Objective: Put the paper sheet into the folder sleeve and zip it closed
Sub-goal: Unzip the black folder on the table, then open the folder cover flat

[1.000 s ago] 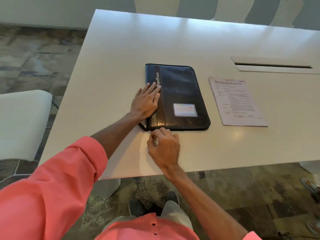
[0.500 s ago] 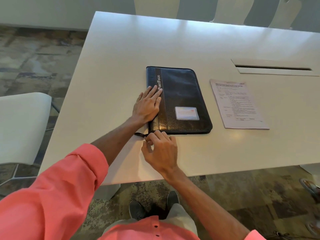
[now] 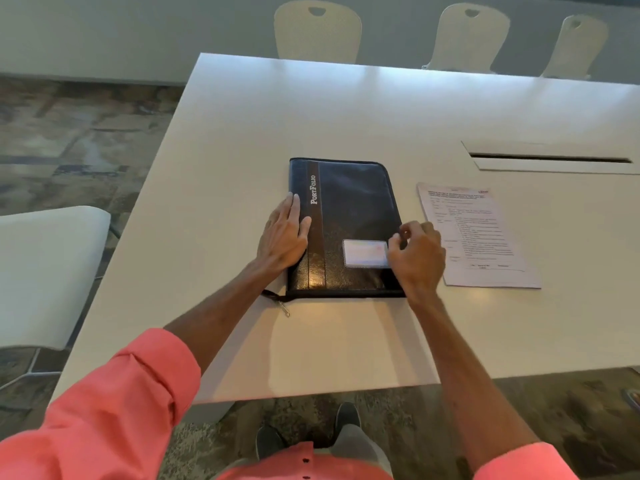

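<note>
Having left the zip pull (image 3: 284, 309), the right hand (image 3: 417, 258) now curls its fingers (image 3: 403, 233) at the edge of the folder (image 3: 353, 202), grip unclear, seemingly to lift the cover, while the left hand (image 3: 282, 237) presses flat-fingered on the spine left of them and the paper sheet (image 3: 485, 237) lies just right of them.

Far beyond the fingers (image 3: 295, 207) of the left hand (image 3: 282, 239) we see three cream chairs (image 3: 317, 32) at the far edge of the white table (image 3: 346, 109), with a grey wall (image 3: 138, 29) behind them. Left of those fingers we find a patterned brown and grey floor (image 3: 79, 133) and a white chair seat (image 3: 45, 271). To their right a long slot (image 3: 550, 157) cuts the tabletop, which shows soft glints of light.
</note>
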`<move>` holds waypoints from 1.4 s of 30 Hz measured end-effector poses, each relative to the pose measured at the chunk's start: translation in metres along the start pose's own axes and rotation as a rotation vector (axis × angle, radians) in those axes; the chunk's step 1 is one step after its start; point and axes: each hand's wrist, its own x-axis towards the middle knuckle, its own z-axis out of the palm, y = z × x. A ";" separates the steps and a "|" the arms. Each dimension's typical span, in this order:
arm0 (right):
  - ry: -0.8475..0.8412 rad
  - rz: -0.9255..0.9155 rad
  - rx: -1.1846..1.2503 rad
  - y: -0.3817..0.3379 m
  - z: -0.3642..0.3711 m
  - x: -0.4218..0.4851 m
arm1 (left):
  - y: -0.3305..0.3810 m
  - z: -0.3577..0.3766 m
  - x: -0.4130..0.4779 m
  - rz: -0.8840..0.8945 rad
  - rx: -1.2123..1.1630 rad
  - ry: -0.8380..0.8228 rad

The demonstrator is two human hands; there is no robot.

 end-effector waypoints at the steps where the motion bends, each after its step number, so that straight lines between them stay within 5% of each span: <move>1: -0.072 0.034 -0.059 0.006 0.002 0.009 | 0.002 0.002 0.000 -0.004 0.002 -0.009; 22: -0.400 0.258 0.077 0.016 -0.022 0.092 | 0.021 0.011 0.018 -0.074 -0.130 -0.154; 35: -0.292 0.006 0.491 -0.064 -0.104 0.104 | 0.125 -0.061 0.035 0.100 -0.498 -0.009; 42: -0.392 -0.277 0.850 -0.134 -0.111 0.072 | 0.150 -0.136 0.031 0.148 -0.692 0.176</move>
